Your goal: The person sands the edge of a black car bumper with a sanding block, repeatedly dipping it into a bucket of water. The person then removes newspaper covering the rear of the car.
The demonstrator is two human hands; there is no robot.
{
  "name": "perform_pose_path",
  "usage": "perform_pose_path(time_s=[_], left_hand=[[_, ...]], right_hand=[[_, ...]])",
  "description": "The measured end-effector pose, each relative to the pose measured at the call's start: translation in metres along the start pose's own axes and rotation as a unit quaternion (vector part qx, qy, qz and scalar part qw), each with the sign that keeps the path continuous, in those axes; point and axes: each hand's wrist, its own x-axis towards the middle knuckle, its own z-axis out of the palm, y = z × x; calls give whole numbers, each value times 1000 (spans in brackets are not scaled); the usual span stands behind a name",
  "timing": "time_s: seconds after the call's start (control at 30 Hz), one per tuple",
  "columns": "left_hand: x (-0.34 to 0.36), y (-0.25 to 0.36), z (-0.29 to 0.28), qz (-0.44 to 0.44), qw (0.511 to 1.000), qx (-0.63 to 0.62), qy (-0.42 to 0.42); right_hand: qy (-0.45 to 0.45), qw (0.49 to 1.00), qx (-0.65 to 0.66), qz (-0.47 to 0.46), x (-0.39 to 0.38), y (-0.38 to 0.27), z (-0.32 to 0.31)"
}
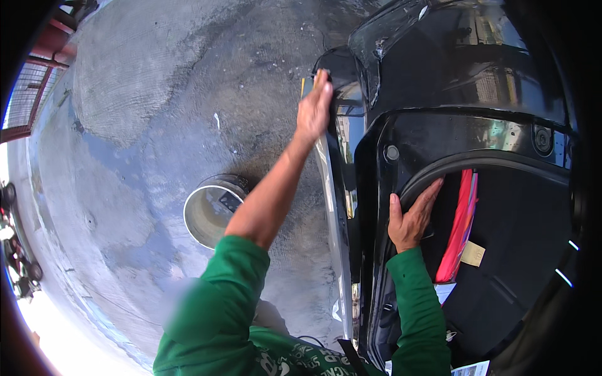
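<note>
1. Head view, hands: left hand (313, 113) lies extended against the rear corner of a black car (426, 75); whether it grips anything cannot be told. Right hand (411, 225), unclenched, rests on the rim of the open trunk (533, 232).
2. Surface: patchy grey concrete (169, 75) left of both hands; pale-rimmed bucket (202, 216) nearer the wearer than the left hand.
3. Surroundings: red metalwork (17, 133) far left of both hands; red bundle (458, 232) just right of the right hand.
</note>
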Motion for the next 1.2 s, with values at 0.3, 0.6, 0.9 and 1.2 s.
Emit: perform_pose_path(time_s=[0.3, 0.6, 0.9, 1.2], left_hand=[[-65, 41, 6, 326, 910, 166, -197], [-114, 23, 4, 234, 936, 181, -192], [59, 50, 23, 94, 966, 226, -85], [36, 82, 16, 32, 970, 209, -118]], right_hand=[[2, 1000, 4, -6, -3, 2, -4], [23, 1000, 3, -5, 2, 4, -16], [59, 998, 23, -30, 9, -5, -7], [58, 998, 31, -26, 8, -6, -12]])
